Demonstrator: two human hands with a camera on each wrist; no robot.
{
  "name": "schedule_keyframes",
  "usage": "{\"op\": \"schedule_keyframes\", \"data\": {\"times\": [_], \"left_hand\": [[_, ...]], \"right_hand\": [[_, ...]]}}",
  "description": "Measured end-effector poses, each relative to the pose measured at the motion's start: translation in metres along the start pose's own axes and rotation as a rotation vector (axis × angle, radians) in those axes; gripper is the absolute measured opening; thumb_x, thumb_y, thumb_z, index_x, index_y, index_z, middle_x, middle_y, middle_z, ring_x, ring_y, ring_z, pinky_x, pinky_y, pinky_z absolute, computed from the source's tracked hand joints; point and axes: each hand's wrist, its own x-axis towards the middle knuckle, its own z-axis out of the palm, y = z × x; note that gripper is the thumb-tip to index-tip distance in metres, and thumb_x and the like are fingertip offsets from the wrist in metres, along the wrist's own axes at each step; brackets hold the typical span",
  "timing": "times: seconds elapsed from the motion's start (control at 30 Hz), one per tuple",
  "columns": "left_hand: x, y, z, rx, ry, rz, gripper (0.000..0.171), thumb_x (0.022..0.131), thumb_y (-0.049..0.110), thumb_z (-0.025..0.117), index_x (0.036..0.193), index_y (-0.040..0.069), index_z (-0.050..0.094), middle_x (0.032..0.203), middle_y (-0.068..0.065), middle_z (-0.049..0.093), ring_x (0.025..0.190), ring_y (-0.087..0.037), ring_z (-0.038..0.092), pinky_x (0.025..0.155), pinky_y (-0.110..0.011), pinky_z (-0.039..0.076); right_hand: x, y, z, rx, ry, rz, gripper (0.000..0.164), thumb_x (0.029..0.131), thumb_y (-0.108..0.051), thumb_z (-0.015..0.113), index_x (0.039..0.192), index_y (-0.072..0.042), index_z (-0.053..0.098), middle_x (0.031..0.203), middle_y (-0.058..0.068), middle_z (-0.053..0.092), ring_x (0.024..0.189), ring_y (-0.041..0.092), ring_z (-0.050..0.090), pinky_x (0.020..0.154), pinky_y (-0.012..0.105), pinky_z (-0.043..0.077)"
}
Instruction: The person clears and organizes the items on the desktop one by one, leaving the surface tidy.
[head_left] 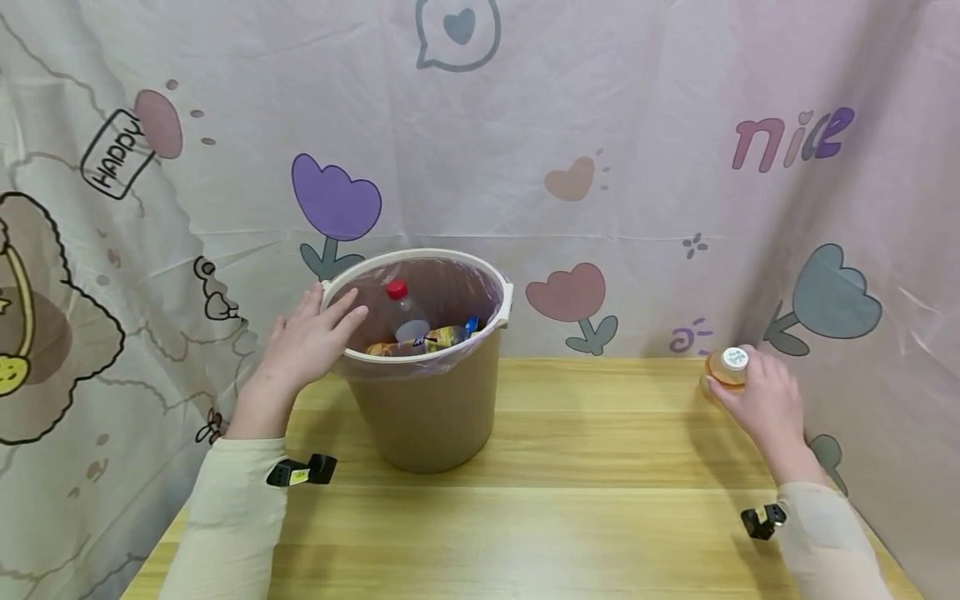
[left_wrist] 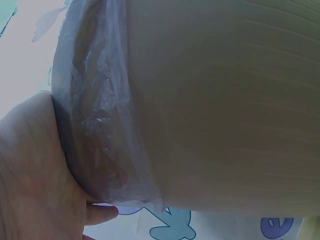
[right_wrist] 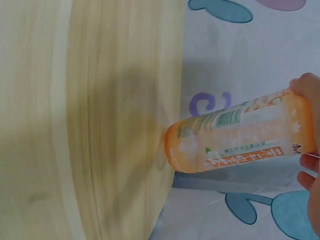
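My left hand [head_left: 311, 337] rests on the left rim of a brown trash bin [head_left: 427, 421], its fingers spread and fairly straight. In the left wrist view the palm [left_wrist: 35, 160] lies against the rim, beside the clear plastic liner [left_wrist: 107, 120] folded over the edge. Far to the right, my right hand [head_left: 768, 396] grips a drink bottle [head_left: 727, 367] with a white cap near its top. The right wrist view shows the bottle's orange-and-clear label [right_wrist: 235, 135] with its base close to the tabletop; the fingers [right_wrist: 307, 85] curl round the upper end.
Inside the bin are a clear bottle with a red cap [head_left: 397, 290], yellow-and-brown wrappers [head_left: 446, 337] and something blue [head_left: 472, 325]. The wooden table [head_left: 570, 517] runs up to a printed curtain [head_left: 652, 200] at the back and sides.
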Motion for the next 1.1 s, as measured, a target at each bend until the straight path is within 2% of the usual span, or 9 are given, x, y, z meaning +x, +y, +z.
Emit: {"op": "schedule_keyframes", "data": {"times": [0.23,0.43,0.6,0.8,0.9,0.97,1.1], "left_hand": [[0.000,0.000,0.001,-0.007,0.000,0.003,0.077,0.096,0.070,0.014,0.157,0.023,0.019,0.163,-0.019,-0.012,0.151,-0.043,-0.007,0.112,-0.074,-0.003],[0.000,0.000,0.002,-0.011,0.004,0.003,0.078,0.096,0.070,0.014,0.157,0.023,0.018,0.163,-0.019,-0.012,0.151,-0.042,-0.008,0.112,-0.074,-0.003],[0.000,-0.001,0.002,-0.020,0.005,-0.001,0.077,0.096,0.071,0.014,0.157,0.024,0.017,0.162,-0.018,-0.014,0.150,-0.042,-0.009,0.112,-0.074,-0.004],[-0.001,-0.003,0.003,-0.033,0.008,-0.005,0.078,0.096,0.071,0.015,0.157,0.024,0.016,0.162,-0.018,-0.015,0.150,-0.044,-0.009,0.112,-0.074,-0.004],[-0.001,-0.003,0.003,-0.036,0.011,-0.007,0.077,0.096,0.070,0.015,0.157,0.023,0.017,0.162,-0.018,-0.015,0.150,-0.043,-0.010,0.112,-0.074,-0.004],[-0.002,-0.003,0.003,-0.040,0.012,-0.007,0.077,0.096,0.070,0.015,0.157,0.024,0.016,0.162,-0.017,-0.015,0.150,-0.043,-0.010,0.112,-0.074,-0.004],[-0.002,-0.001,0.002,-0.047,0.015,-0.005,0.076,0.096,0.070,0.016,0.157,0.024,0.016,0.163,-0.017,-0.014,0.150,-0.042,-0.010,0.112,-0.073,-0.004]], "right_hand": [[-0.004,-0.017,0.000,0.041,-0.025,-0.026,0.069,0.071,-0.019,0.082,0.124,0.009,0.049,0.117,0.031,0.055,0.110,0.049,0.047,0.092,0.067,0.036],[-0.008,-0.035,0.001,0.059,-0.010,-0.058,0.070,0.070,-0.019,0.084,0.124,0.008,0.049,0.118,0.029,0.054,0.113,0.047,0.046,0.094,0.067,0.036],[-0.009,-0.047,0.001,0.087,0.030,-0.092,0.070,0.067,-0.019,0.086,0.122,0.007,0.051,0.118,0.028,0.056,0.114,0.045,0.047,0.096,0.067,0.036],[-0.010,-0.058,0.003,0.092,0.110,-0.193,0.070,0.062,-0.020,0.086,0.118,0.007,0.055,0.114,0.027,0.060,0.110,0.044,0.052,0.090,0.062,0.043],[-0.011,-0.064,0.003,0.113,0.137,-0.224,0.068,0.065,-0.027,0.082,0.118,0.007,0.055,0.114,0.027,0.060,0.111,0.044,0.052,0.091,0.062,0.043],[-0.011,-0.068,0.002,0.128,0.153,-0.232,0.070,0.073,-0.042,0.077,0.119,0.007,0.055,0.115,0.027,0.060,0.113,0.045,0.051,0.093,0.062,0.041],[-0.011,-0.078,0.001,0.151,0.184,-0.248,0.080,0.085,-0.066,0.055,0.120,0.006,0.056,0.115,0.026,0.060,0.113,0.045,0.050,0.094,0.063,0.039]]}}
